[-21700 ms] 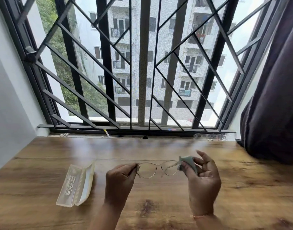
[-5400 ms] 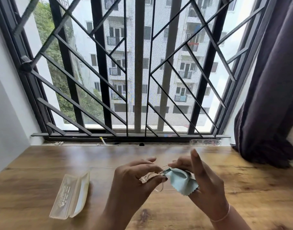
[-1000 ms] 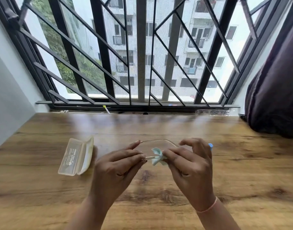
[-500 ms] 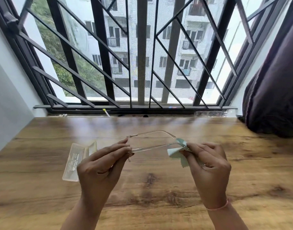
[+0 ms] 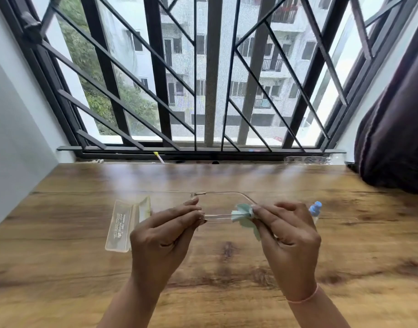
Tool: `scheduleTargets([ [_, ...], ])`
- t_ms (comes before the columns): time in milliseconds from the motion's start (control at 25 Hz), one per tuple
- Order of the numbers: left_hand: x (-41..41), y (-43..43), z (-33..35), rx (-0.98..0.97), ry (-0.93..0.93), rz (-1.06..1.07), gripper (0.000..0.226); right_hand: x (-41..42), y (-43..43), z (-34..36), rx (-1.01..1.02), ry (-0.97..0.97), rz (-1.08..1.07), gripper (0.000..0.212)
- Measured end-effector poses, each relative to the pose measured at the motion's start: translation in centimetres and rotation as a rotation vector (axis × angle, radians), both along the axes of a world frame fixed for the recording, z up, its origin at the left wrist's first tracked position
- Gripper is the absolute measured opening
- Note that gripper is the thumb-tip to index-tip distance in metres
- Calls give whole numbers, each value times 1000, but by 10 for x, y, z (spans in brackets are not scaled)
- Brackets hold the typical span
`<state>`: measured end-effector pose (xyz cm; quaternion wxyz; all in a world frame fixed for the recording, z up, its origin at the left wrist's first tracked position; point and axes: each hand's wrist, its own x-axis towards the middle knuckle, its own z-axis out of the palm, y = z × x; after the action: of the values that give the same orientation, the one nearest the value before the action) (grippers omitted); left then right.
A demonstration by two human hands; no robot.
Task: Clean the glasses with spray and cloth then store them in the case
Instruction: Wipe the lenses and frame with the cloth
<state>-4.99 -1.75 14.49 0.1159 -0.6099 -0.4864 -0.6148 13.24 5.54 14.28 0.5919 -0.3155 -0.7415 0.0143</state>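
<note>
I see hands closer together than half second ago. Glasses point(image 5: 223, 193) above table point(image 5: 227, 292), arms lying left-right, tips pointing right. Left hand point(image 5: 164, 235) pinches hinge end, fingers curled. Right hand point(image 5: 288, 235) pinches cloth point(image 5: 244, 215) round near arm. Open case point(image 5: 122, 223) left; spray bottle point(image 5: 315, 207) just beyond right hand.

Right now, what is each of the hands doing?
Left hand: pinching the glasses by their front.
Right hand: pinching the cloth around one arm of the glasses.
</note>
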Motion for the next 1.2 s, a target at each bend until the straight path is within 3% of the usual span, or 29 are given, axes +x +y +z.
scheduleTargets([
  [360, -2, 12, 0, 25, 44, -48, 9, -39, -10, 15, 248, -223, 16, 6],
  [840, -12, 27, 0, 57, -44, -31, 8, 7, 25, 7, 155, -30, -98, 13],
  [1200, 0, 33, -4, 73, 54, -111, 18, -36, 7, 7, 268, -185, 45, 20],
])
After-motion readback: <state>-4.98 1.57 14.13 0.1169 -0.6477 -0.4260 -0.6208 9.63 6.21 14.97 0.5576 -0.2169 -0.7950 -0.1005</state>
